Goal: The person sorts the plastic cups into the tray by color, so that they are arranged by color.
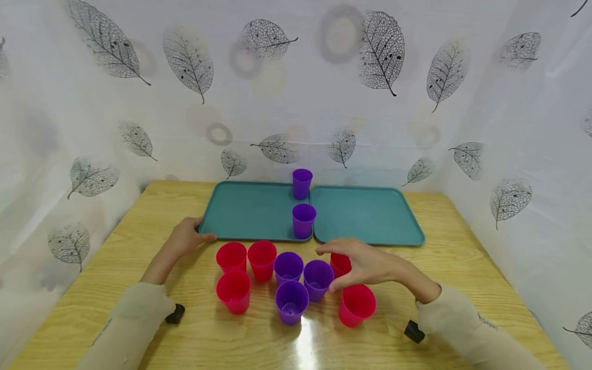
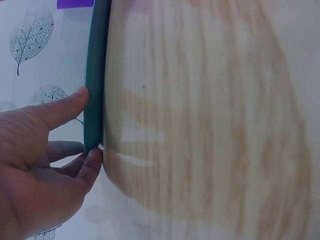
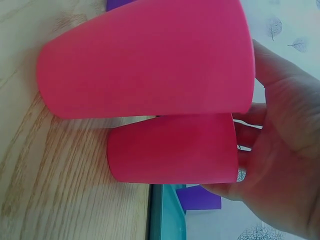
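The left hand (image 1: 186, 236) pinches the left tray (image 1: 254, 208) by its near-left corner — the right hand (image 1: 367, 262), splayed, hovers by red cups (image 1: 357, 307) off that tray's near-right corner.

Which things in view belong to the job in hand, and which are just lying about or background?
Likely the job:
left tray, corner held by left hand
purple cups, red cups, right hand near them
right tray, probably

Background:
table
leaf-print sheet

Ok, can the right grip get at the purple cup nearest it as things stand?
Probably yes: the right grip is spread open beside that purple cup, whose mouth looks uncovered, though the two purple cups close on its left could crowd a grasp.
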A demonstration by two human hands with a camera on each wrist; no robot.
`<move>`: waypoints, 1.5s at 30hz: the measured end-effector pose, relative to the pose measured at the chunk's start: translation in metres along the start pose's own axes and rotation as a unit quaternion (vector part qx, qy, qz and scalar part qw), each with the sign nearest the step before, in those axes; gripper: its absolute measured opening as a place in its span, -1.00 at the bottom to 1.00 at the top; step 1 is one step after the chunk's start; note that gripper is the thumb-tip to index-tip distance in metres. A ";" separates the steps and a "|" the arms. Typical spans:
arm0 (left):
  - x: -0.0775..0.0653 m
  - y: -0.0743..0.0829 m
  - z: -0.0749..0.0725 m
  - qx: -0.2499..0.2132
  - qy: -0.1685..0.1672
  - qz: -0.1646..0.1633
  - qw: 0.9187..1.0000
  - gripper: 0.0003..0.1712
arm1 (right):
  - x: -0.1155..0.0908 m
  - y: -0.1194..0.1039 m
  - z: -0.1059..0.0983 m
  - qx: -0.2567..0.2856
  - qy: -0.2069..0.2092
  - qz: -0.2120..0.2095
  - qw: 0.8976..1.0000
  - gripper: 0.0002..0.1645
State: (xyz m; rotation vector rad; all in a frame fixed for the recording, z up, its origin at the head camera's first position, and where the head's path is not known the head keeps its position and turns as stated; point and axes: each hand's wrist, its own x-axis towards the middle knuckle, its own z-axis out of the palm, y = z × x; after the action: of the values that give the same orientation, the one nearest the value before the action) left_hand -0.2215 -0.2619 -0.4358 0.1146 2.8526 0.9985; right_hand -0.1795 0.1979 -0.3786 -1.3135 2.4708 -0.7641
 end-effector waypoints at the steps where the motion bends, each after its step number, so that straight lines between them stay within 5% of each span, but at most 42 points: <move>1: 0.000 -0.001 0.000 -0.001 0.001 0.002 1.000 -0.09 | 0.000 0.000 0.000 -0.003 -0.001 -0.001 1.000 -0.09; 19: -0.001 -0.002 0.002 -0.012 0.027 0.017 0.999 -0.11 | 0.001 0.001 0.004 -0.027 -0.004 -0.019 0.999 -0.08; 45: -0.002 -0.005 0.001 -0.028 0.003 0.011 1.000 -0.11 | 0.005 0.000 0.007 -0.059 -0.005 -0.042 0.997 -0.19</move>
State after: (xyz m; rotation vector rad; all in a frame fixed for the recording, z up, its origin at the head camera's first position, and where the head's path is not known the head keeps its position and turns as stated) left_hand -0.2194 -0.2653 -0.4399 0.1375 2.8312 1.0836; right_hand -0.1798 0.1912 -0.3847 -1.4660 2.5007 -0.6367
